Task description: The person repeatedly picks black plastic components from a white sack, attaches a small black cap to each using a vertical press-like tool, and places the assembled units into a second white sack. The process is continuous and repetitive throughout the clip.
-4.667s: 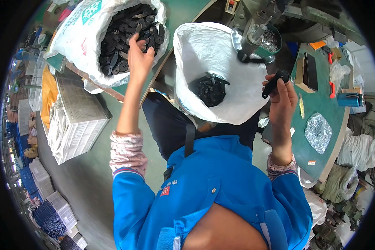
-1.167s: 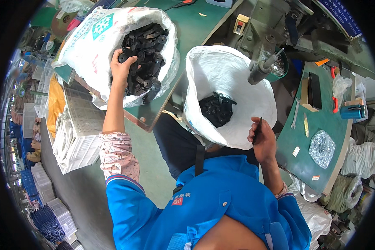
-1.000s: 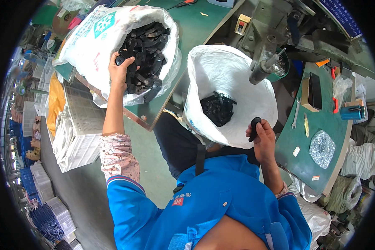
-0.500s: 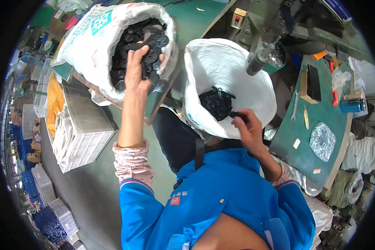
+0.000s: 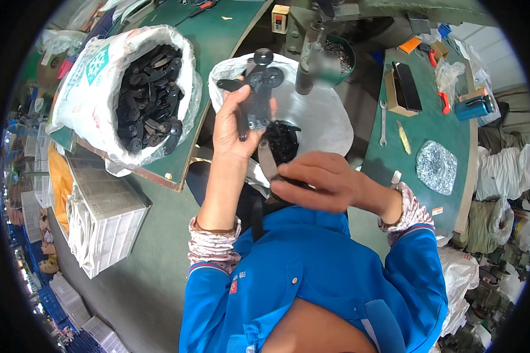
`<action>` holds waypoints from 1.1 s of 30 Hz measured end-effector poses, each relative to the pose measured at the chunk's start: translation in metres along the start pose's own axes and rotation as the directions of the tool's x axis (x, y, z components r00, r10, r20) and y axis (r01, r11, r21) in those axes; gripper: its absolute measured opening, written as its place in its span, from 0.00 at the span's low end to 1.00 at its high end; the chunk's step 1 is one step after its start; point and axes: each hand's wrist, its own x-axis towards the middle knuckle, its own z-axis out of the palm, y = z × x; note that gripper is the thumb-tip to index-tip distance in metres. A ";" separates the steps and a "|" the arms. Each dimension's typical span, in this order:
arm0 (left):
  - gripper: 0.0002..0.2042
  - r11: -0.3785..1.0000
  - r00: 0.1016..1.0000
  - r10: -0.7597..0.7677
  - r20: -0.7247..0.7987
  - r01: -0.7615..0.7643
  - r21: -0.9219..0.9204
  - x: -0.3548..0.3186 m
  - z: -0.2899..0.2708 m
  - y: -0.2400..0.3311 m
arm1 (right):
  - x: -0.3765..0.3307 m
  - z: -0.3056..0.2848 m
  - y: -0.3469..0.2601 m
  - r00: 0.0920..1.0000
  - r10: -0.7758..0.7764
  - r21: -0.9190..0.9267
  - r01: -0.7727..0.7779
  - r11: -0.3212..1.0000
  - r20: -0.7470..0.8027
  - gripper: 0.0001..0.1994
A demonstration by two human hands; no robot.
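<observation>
Black parts (image 5: 256, 94) clutched in left hand (image 5: 235, 126), above right hand (image 5: 318, 187).

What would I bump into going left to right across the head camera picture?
Stack of white crates → white sack of black parts → left hand holding black parts → right hand → wrench → crinkly foil bag → blue box.

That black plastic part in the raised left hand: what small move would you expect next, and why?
Probably bringing the two hands together. The left hand holds the black plastic part with round ends up over the white sack, while the right hand pinches a small dark piece just below it.
</observation>
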 end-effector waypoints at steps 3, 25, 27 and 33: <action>0.22 0.973 0.987 0.136 0.082 -0.148 0.177 -0.012 -0.005 -0.002 | 0.005 -0.029 0.010 0.905 0.424 0.053 -0.421 0.905 -0.046 0.18; 0.23 0.933 0.977 0.122 0.177 -0.174 0.316 -0.055 -0.036 -0.016 | 0.019 -0.028 0.081 0.265 0.924 0.672 -0.741 0.012 0.276 0.25; 0.23 0.944 0.977 0.088 0.192 -0.143 0.297 -0.056 -0.040 -0.019 | -0.007 0.004 0.063 0.302 0.930 0.659 -0.746 0.094 0.209 0.30; 0.19 0.950 0.986 0.074 0.150 -0.116 0.291 -0.065 -0.035 -0.022 | -0.005 0.035 0.064 0.290 0.944 0.915 -0.402 -0.027 0.155 0.13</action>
